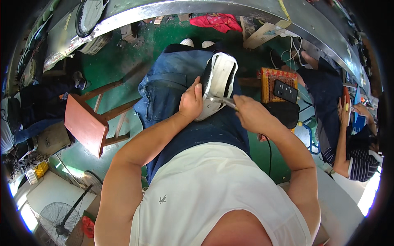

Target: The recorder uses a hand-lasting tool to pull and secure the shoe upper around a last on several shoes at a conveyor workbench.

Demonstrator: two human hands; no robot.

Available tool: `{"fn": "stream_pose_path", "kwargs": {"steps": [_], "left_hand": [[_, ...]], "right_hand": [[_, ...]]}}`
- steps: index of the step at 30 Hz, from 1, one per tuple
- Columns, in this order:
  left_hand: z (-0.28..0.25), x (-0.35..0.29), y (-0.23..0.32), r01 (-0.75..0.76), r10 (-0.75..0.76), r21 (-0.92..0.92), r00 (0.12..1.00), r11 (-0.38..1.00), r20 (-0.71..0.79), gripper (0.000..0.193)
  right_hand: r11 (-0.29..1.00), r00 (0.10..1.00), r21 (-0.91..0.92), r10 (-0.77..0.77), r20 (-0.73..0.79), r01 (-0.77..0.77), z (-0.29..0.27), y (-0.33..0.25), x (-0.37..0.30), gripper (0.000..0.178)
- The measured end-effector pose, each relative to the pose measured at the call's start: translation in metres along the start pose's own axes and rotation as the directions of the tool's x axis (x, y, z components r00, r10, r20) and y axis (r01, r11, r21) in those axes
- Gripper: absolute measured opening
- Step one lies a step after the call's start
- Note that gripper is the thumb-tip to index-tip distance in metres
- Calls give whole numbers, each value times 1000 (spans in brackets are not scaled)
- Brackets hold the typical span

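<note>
Found the left hand clamped on the left side of a black-and-white shoe, thumb pointing to the far side. Found the right hand closed around the handles of metal pliers, tool head against the near part of the shoe. Located the shoe over the lap in the middle of the scene, pale face up, length running near to far, with blue cloth beneath and to the left. Could not tell the exact grip of the pliers' tips.

Noted on the left a reddish-brown stool and, near left, a wire fan. Noted on the right a dark phone on an orange-brown woven mat, with a black pouch just nearer. Recorded at the far side a red cloth on the green floor, and at the right a co-worker's striped sleeve
</note>
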State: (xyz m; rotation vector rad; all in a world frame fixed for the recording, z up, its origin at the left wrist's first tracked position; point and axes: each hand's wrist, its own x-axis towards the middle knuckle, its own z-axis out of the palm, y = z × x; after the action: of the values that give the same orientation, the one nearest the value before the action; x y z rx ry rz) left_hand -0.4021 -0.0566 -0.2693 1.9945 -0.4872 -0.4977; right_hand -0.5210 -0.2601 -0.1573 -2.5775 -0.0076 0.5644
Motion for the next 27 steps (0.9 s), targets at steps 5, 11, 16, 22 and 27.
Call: {"fn": "stream_pose_path", "kwargs": {"steps": [5, 11, 16, 22, 27], "left_hand": [[-3, 4, -8, -269, 260, 152, 963, 951, 74, 50], [-17, 17, 14, -439, 326, 325, 880, 838, 347, 54], [-27, 27, 41, -353, 69, 441, 837, 825, 542, 56], [-35, 34, 70, -476, -8, 533, 741, 699, 672, 68], [-40, -6, 16, -121, 58, 138, 918, 983, 393, 100]], "right_hand": [[983, 942, -179, -16, -336, -47, -8, 11, 19, 35], [994, 938, 27, 108, -330, -105, 19, 57, 18, 29], [865, 964, 455, 260, -49, -210, -19, 41, 20, 30], [965, 959, 213, 199, -204, -155, 29, 59, 40, 39], [945, 968, 291, 202, -151, -152, 9, 43, 30, 37]]}}
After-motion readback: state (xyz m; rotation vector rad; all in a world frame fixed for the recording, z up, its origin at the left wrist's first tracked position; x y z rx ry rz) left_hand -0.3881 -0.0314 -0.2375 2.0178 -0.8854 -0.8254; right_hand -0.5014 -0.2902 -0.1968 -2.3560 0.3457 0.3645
